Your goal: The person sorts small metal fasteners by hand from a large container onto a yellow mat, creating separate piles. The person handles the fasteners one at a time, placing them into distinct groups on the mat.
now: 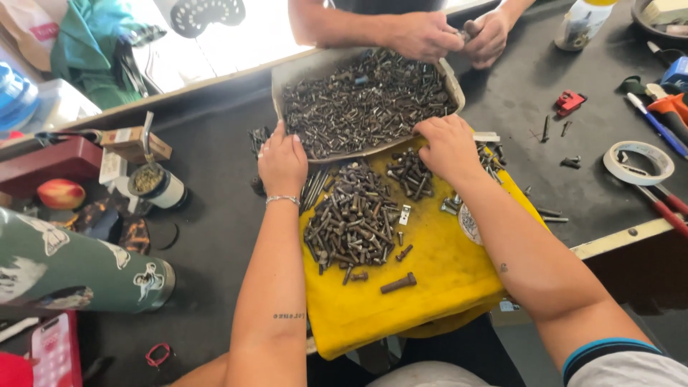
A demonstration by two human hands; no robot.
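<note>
The left hand (282,163) lies flat, fingers loosely spread, on the tray (287,75) rim, gripping nothing. The right hand (448,147) curls over that rim among dark bolts (351,215) on the yellow cloth (437,279). A nudge could likely tip the tray, spilling bolts off the tabletop (215,215).

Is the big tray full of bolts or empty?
Full. The tray is heaped with dark bolts nearly to its rim; the left hand and right hand rest at its near edge.

My left hand (282,163) wears a thin silver bracelet at the wrist and a ring; small dark tattoos mark both forearms. My right hand (450,147) is bare; the sleeve above is grey with blue trim.
</note>
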